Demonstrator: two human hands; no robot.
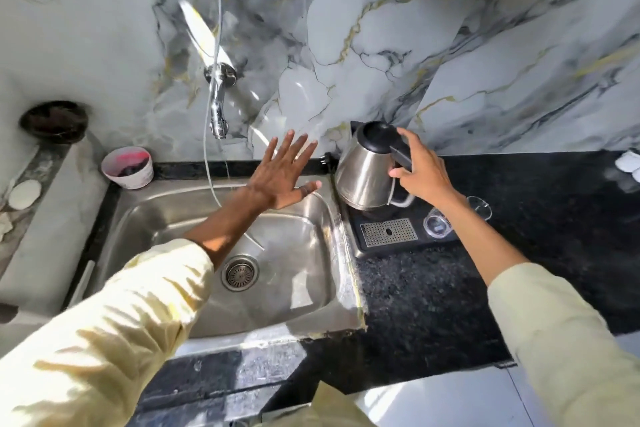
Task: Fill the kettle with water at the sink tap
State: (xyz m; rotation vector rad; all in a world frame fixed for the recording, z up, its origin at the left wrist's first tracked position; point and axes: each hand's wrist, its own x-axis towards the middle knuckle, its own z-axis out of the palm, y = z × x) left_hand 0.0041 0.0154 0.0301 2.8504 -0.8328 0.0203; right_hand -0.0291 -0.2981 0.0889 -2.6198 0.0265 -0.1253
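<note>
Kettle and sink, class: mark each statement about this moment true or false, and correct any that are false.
1. The right hand grips the kettle by its black handle. True.
2. The kettle is under the tap. False: it is over a black tray right of the sink.
3. The left hand is open and holds nothing. True.
4. The kettle's lid is open. False: it is shut.
5. A pink-stained cup stands at the sink's back left corner. True.
</note>
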